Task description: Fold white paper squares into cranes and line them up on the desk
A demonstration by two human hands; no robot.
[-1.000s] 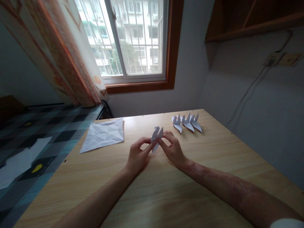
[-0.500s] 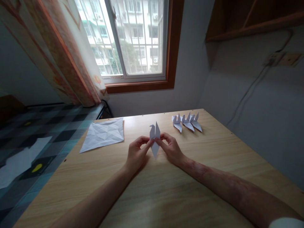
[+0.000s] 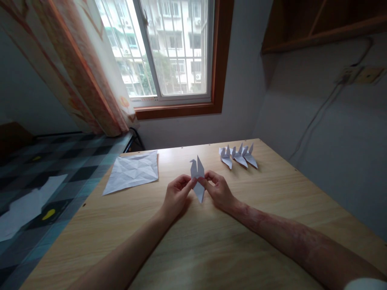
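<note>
A small white folded paper crane stands upright between my two hands above the wooden table. My left hand pinches its left side with thumb and forefinger. My right hand pinches its right side the same way. The crane's neck and tail point up and its lower tip points down toward the table. Both forearms rest on or just over the tabletop.
Three finished paper cranes lie in a row at the table's far right. A creased white square sheet lies flat at the far left. Beyond the table are a window, a curtain and a checked bed cover on the left.
The crane has turned from tilted to upright between my fingers, and both hands have shifted slightly with it. The other cranes and the sheet have not moved.
</note>
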